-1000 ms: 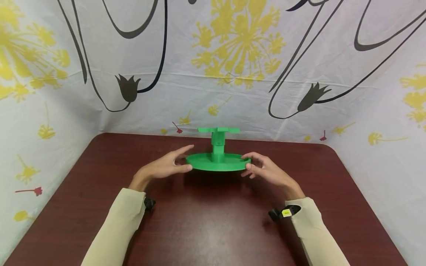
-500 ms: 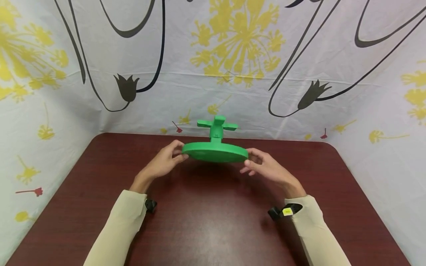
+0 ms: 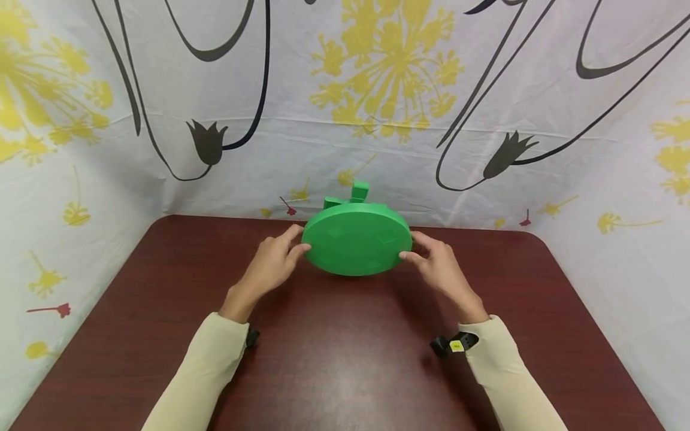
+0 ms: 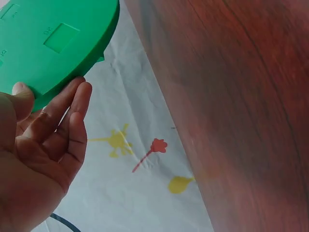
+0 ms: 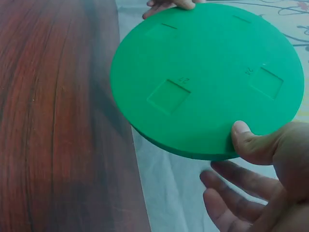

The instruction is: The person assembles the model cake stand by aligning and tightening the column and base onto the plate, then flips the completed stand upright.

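Observation:
A green round disc [image 3: 357, 242] is held tilted above the table, its flat face toward me. That face has several shallow square recesses with small numbers beside them, clearest in the right wrist view on the disc [image 5: 207, 82]. Green arms [image 3: 359, 191] of the attached cross-shaped piece stick up behind the rim; the post between is hidden. My left hand [image 3: 274, 260] pinches the left rim, thumb on the face and fingers behind. At the opposite edge my right hand [image 3: 443, 269] pinches the rim the same way, its thumb [image 5: 246, 142] on the flat face.
The dark red-brown table [image 3: 345, 359] has rounded far corners. Behind it and along both sides hangs a white sheet [image 3: 302, 149] printed with yellow, grey and red flowers. A black device [image 3: 455, 344] is strapped at the right wrist.
The disc has tipped back from nearly level, so its underside now faces me and the post has gone out of sight behind it. The left fingers have closed onto the rim.

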Demonstrator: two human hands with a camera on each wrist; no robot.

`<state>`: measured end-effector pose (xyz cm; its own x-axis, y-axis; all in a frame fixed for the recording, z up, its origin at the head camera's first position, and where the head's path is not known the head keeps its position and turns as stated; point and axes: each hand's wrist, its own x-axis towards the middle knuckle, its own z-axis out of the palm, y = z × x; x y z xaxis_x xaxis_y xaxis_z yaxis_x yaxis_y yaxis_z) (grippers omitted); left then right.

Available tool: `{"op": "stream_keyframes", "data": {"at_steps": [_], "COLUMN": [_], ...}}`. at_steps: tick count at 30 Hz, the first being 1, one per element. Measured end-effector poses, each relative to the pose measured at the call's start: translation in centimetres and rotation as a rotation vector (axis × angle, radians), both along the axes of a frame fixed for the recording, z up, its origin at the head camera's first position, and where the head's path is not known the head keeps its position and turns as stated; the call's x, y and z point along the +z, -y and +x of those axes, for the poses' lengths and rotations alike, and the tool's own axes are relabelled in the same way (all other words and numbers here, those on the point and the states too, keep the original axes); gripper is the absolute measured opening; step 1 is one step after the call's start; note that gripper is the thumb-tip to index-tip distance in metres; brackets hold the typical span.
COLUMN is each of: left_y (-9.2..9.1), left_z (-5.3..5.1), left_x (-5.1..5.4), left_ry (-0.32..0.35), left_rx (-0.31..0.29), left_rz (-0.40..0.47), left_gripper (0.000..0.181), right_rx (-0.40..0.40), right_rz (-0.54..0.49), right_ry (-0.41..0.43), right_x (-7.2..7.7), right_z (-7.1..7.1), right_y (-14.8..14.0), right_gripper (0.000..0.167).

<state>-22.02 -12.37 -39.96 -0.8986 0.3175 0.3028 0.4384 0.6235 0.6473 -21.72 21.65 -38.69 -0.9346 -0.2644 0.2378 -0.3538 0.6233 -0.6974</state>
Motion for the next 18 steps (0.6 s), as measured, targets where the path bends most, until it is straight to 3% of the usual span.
{"op": "stream_keyframes", "data": {"at_steps": [8,14,18], "left_y": [-0.3,-0.3,-0.2], "left_z": [0.1,0.0,-0.2], "left_x": [0.7,1.7,1.8], "left_ry": [-0.029,0.105,0.198], "left_rx": [-0.005,-0.073,-0.082], "left_rz": [-0.01,0.076,0.131], "left_gripper": [0.025,0.02,0.021], "right_rx": [0.017,-0.003,0.011], "right_rz": [-0.009,-0.093,-0.168], "right_ry": [0.037,0.139,0.186], "right_x": [0.3,0.5,0.6], "right_z": [-0.6,-0.8,-0.9], "right_y": [-0.5,-0.5,-0.5], "right_gripper": [0.05,0.061,0.058]}}
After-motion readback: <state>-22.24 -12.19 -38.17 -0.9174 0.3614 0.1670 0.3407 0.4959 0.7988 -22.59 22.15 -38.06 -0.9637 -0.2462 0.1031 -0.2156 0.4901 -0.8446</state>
